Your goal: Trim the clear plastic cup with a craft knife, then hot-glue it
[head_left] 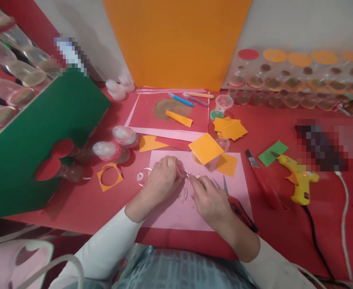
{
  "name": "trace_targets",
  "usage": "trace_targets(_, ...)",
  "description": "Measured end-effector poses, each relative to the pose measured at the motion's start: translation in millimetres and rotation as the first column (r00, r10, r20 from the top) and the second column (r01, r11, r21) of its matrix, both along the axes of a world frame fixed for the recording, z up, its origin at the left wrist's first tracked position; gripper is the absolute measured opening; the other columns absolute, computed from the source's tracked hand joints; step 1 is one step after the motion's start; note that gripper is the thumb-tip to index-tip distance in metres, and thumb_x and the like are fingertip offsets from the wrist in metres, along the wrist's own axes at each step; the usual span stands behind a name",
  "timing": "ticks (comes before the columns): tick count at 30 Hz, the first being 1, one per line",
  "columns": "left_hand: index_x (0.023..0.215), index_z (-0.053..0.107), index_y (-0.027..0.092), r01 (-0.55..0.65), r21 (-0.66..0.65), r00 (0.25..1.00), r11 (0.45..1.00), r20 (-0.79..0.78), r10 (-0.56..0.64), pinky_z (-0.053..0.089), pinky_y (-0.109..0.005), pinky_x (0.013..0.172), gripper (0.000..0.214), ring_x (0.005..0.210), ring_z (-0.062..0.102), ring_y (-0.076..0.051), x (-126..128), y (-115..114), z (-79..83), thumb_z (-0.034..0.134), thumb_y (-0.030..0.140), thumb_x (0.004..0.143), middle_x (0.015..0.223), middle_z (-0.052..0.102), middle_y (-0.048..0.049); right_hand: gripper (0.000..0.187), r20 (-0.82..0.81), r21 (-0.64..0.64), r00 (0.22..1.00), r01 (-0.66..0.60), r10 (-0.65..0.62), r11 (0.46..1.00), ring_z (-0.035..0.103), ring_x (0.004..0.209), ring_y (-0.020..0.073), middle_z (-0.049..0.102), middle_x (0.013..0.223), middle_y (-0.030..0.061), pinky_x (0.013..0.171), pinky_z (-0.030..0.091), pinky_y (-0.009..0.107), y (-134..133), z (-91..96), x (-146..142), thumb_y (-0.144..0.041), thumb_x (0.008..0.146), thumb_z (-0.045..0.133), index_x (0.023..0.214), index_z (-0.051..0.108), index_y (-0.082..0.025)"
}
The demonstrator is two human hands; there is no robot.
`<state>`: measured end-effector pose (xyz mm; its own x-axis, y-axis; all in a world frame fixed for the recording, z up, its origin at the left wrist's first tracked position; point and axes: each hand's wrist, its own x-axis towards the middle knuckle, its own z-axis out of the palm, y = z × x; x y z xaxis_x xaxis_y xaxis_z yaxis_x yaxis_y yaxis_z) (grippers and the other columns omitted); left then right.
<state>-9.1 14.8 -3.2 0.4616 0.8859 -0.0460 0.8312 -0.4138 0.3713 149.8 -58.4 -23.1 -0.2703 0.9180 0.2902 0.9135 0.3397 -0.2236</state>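
My left hand [163, 178] is curled closed around a small clear plastic cup over the pink paper sheet [170, 212]. My right hand [209, 198] is pinched closed on a thin metal tool whose tip [187, 175] touches the cup in the left hand. Small clear plastic scraps [185, 194] lie on the pink sheet between the hands. Scissors [224, 186] with dark handles lie just right of my right hand. A clear lid [142, 176] rests left of my left hand.
Orange paper squares [205, 147] lie beyond the hands. A yellow glue gun [298, 178] and a red craft knife [262, 180] lie to the right. A green board [44, 132] with clear cups stands left. Rows of cups line the back right. Pens [181, 99] lie on a red sheet.
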Motion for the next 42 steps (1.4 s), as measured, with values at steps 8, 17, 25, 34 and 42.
trace_targets(8, 0.089, 0.051, 0.017, 0.002, -0.027, 1.0, 1.0, -0.014, -0.002, 0.052, -0.039, 0.078, 0.009, 0.087, 0.06, -0.025, -0.1, -0.5, 0.6, 0.055, 0.019, 0.081, 0.091, 0.06, -0.0093, 0.039, 0.059, 0.038, 0.998, 0.007, -0.01, 0.999, 0.06, 0.062, 0.0169, 0.062, 0.075, 0.0064, 0.044, 0.036, 0.026, 4.7, -1.2, -2.9, -0.007, 0.081, 0.045, 0.114, 0.066, -0.012)
trace_targets(17, 0.089, 0.048, 0.017, 0.018, 0.147, 1.0, 0.989, -0.005, -0.018, 0.051, -0.038, 0.071, 0.01, 0.078, 0.059, -0.024, -3.0, -3.9, -9.2, 0.055, 0.02, 0.081, 0.083, 0.058, -0.0065, 0.035, -0.076, 0.014, 0.997, -0.002, 0.003, 1.0, 0.063, 0.069, 0.0159, 0.064, 0.079, 0.0062, 0.051, 0.044, 0.025, -2.1, 3.4, 5.1, -0.011, 0.087, 0.041, 0.113, 0.065, -0.012)
trace_targets(25, 0.089, 0.049, 0.018, 0.02, 0.147, 0.999, 0.989, -0.046, -0.013, 0.05, -0.036, 0.07, 0.009, 0.076, 0.058, -0.023, -2.3, -3.7, -9.3, 0.053, 0.019, 0.081, 0.083, 0.056, -0.0063, 0.036, -0.042, -0.015, 0.999, 0.003, -0.003, 1.0, 0.061, 0.064, 0.0148, 0.065, 0.079, 0.0062, 0.046, 0.041, 0.024, -3.0, 2.7, 3.9, -0.012, 0.086, 0.042, 0.114, 0.065, -0.013)
trace_targets(34, 0.088, 0.05, 0.018, -0.011, 0.125, 0.997, 0.992, -0.076, 0.021, 0.05, -0.036, 0.072, 0.011, 0.077, 0.059, -0.023, 0.1, -3.6, -7.8, 0.055, 0.021, 0.08, 0.083, 0.057, -0.0059, 0.036, -0.106, -0.039, 0.994, -0.013, 0.009, 0.999, 0.063, 0.07, 0.016, 0.065, 0.081, 0.0064, 0.052, 0.046, 0.024, -1.0, 4.8, 6.6, -0.013, 0.087, 0.041, 0.115, 0.064, -0.012)
trace_targets(42, 0.088, 0.05, 0.017, 0.002, 0.132, 0.997, 0.991, -0.072, 0.007, 0.051, -0.038, 0.072, 0.01, 0.079, 0.058, -0.024, -0.2, -3.8, -9.5, 0.055, 0.021, 0.08, 0.083, 0.057, -0.0067, 0.035, -0.082, -0.047, 0.997, -0.013, 0.009, 0.999, 0.061, 0.068, 0.0153, 0.063, 0.079, 0.0063, 0.048, 0.043, 0.024, -1.8, 4.3, 5.1, -0.012, 0.088, 0.041, 0.114, 0.064, -0.012)
